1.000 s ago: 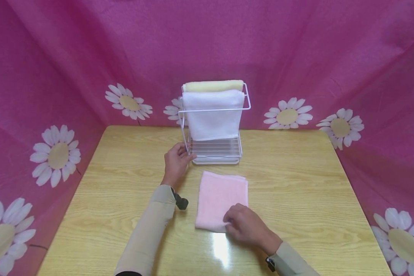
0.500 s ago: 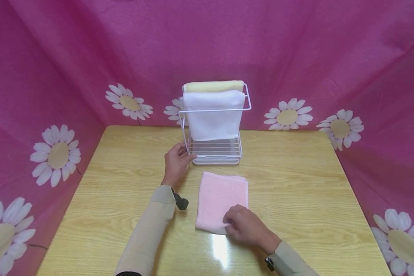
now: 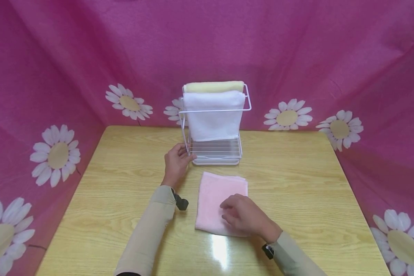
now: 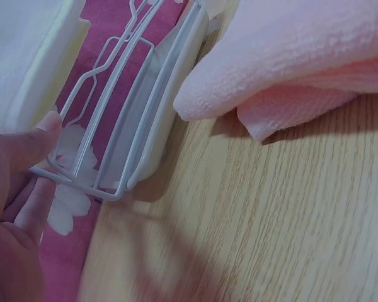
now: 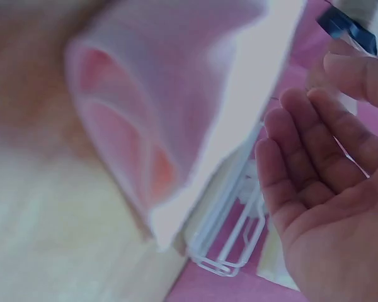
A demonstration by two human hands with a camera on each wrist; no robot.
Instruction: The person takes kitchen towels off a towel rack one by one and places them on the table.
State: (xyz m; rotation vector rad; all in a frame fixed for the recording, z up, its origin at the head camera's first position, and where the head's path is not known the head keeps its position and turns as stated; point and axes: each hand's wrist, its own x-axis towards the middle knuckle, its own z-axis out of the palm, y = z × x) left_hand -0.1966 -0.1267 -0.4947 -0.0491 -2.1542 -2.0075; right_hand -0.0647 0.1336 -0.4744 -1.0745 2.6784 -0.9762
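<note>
A white wire rack (image 3: 216, 157) with a tray base stands toward the back of the table. Over its upper bars hang a white towel (image 3: 214, 115) and, behind it, a pale yellow towel (image 3: 214, 86). My left hand (image 3: 176, 161) grips the rack's left side; in the left wrist view the thumb and fingers pinch the wire frame (image 4: 107, 182). A folded pink towel (image 3: 214, 199) lies flat in front of the rack. Just over its right part hovers my right hand (image 3: 246, 214), fingers loosely bent. The right wrist view shows nothing between those fingers (image 5: 302, 157).
The wooden table (image 3: 296, 184) extends to both sides of the rack and towel. A magenta curtain (image 3: 207, 42) with white daisies surrounds its back and sides, close behind the rack.
My right hand has let go of the pink towel's near edge, its fingers loosened, and lifted slightly upward. The left hand and the rack stay where they were.
</note>
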